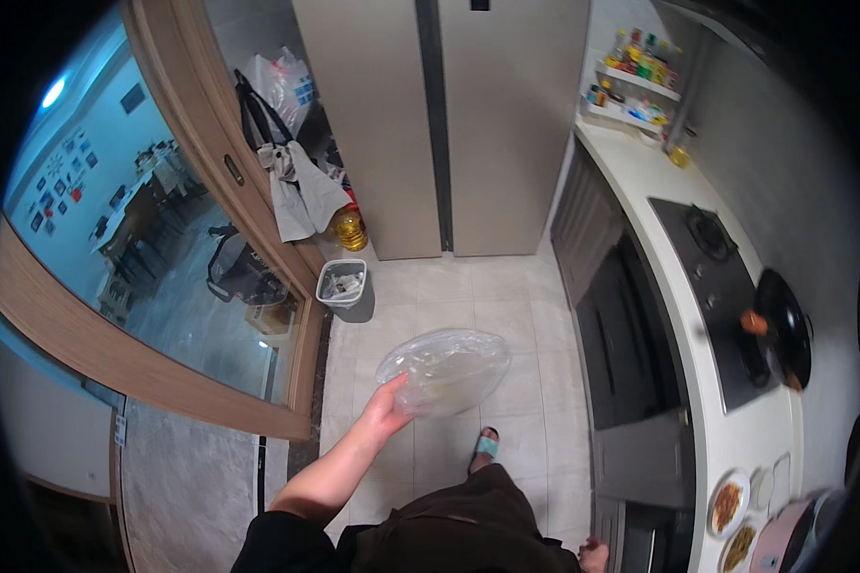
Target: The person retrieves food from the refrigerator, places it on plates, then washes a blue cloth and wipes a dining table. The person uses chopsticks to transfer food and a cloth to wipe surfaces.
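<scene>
My left hand [389, 408] grips the near left edge of a clear plastic-wrapped, rounded item [448, 371], held out over the tiled floor; whether it is a dish or only film I cannot tell. At the bottom right, my right hand [593, 555] hangs low beside the lower cabinets with its fingers curled; nothing can be made out in it. A grey waste bin [347, 301] with a liner and rubbish in it stands beyond my left hand. Ahead are the tall double doors of a fridge [509, 129].
Along the right runs a white counter [663, 258] with a gas hob [702, 286], a black wok [785, 329] and plates of food [729, 505]. A wood-framed glass door [297, 415] is on the left. An oil bottle [350, 230] stands beside a hanging cloth bag [297, 190].
</scene>
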Demonstrator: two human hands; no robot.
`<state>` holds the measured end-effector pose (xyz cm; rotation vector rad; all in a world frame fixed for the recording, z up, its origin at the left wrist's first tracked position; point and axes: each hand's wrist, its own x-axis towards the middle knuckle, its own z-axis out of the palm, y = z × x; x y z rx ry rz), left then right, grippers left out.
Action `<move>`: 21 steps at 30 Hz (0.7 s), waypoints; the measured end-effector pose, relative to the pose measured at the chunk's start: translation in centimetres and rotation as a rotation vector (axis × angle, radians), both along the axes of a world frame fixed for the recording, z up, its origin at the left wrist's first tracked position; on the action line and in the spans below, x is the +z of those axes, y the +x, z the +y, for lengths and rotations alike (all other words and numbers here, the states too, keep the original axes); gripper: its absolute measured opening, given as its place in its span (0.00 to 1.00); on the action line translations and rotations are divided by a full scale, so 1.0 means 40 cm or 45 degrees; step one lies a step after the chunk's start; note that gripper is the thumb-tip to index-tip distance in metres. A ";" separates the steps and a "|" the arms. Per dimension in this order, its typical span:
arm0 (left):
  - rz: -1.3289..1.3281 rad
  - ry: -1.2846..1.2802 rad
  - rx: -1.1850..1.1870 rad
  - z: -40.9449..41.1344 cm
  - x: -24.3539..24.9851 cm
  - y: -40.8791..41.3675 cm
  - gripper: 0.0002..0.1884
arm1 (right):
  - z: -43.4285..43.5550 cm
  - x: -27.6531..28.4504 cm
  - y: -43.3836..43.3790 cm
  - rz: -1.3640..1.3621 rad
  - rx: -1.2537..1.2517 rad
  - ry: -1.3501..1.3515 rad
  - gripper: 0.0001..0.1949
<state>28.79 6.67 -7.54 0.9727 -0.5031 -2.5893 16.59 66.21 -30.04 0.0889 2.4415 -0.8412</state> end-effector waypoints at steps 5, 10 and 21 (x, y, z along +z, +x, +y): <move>-0.155 0.071 0.246 -0.174 0.006 -0.036 0.17 | -0.301 -0.016 -0.244 -0.177 -0.344 -0.323 0.06; -0.203 0.023 0.259 -0.341 -0.028 -0.052 0.18 | -1.041 0.193 -0.517 -0.114 0.421 -0.837 0.08; -0.518 -0.088 0.759 -0.658 -0.130 -0.029 0.21 | -2.165 0.435 -0.276 -0.743 1.587 -1.311 0.25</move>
